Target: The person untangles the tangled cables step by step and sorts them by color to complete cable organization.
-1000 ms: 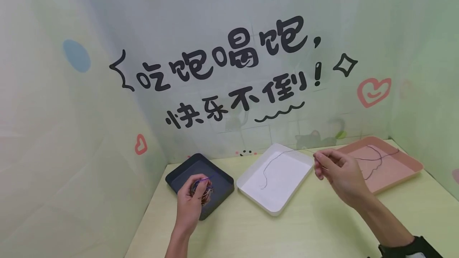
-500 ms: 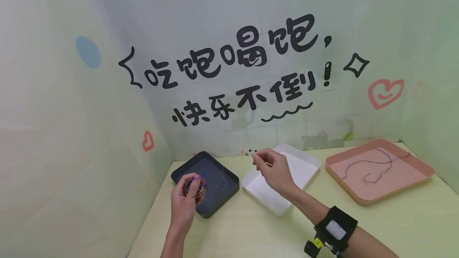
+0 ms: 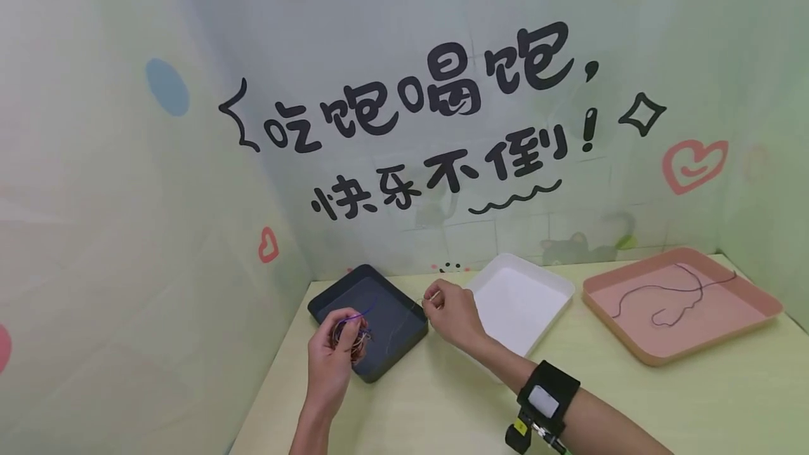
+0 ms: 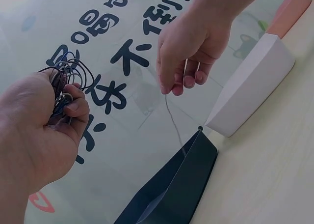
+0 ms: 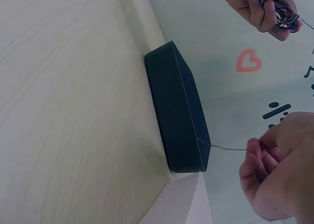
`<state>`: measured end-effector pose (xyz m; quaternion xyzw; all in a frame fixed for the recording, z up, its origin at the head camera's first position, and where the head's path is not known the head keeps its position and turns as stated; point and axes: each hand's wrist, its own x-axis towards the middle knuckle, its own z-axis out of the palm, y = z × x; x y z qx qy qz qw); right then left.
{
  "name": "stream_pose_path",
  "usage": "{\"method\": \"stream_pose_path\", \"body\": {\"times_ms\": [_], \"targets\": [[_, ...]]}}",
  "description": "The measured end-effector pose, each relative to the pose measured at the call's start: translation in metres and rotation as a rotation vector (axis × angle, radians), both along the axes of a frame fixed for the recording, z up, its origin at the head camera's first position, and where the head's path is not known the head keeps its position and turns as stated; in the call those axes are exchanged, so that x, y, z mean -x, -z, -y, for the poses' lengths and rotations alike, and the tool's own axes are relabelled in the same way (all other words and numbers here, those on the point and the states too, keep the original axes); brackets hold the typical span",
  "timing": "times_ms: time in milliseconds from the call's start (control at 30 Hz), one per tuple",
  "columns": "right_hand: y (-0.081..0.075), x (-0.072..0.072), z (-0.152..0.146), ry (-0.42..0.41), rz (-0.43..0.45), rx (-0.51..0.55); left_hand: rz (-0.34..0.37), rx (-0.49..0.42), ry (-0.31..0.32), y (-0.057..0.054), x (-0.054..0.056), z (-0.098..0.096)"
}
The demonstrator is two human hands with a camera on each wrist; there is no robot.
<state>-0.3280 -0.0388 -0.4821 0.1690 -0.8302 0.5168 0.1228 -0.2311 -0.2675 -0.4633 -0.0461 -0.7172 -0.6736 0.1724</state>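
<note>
My left hand [image 3: 329, 364] grips a tangled bundle of thin strings [image 4: 66, 84], brown, blue and whitish, with a purple end sticking up above the thumb. The fingertips of my right hand [image 3: 456, 311] pinch one thin pale string [image 4: 171, 113] in the gap between the dark tray and the white tray. From those fingers the string hangs down across the rim of the dark tray [image 5: 169, 111], its lower end over the tray's inside in the head view. Left of my right hand, the bundle stays raised in front of the dark tray.
A white tray [image 3: 524, 293] stands in the middle, partly behind my right forearm. At the right, a pink tray [image 3: 638, 335] has purplish strings [image 3: 685, 290] lying in it. All three stand on a pale wooden table [image 3: 714, 399] against a printed cloth backdrop [image 3: 379, 34].
My right hand has moved left from beside the pink tray, past the white tray, to the dark tray's edge, carrying the pale string. My left hand keeps its grip on the bundle.
</note>
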Motion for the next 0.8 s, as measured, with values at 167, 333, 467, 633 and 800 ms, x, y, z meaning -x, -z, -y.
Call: {"method": "stream_pose_path", "body": {"times_ms": [167,333,467,633,800], "targets": [[-0.004,-0.003,-0.014,-0.225,0.149,0.014,0.001,0.002,0.003,0.0,0.0,0.0],[0.001,0.001,-0.02,-0.323,0.12,-0.001,0.003,0.0,-0.001,0.0,0.0,0.0],[0.017,0.007,-0.011,-0.196,-0.069,0.056,-0.005,-0.002,0.005,0.0,0.0,-0.001],[0.046,0.019,0.011,0.019,-0.33,0.187,-0.009,-0.003,0.013,0.002,0.0,-0.002],[0.046,0.007,0.029,0.041,-0.391,0.05,-0.014,0.004,0.008,0.002,-0.002,-0.001]]}}
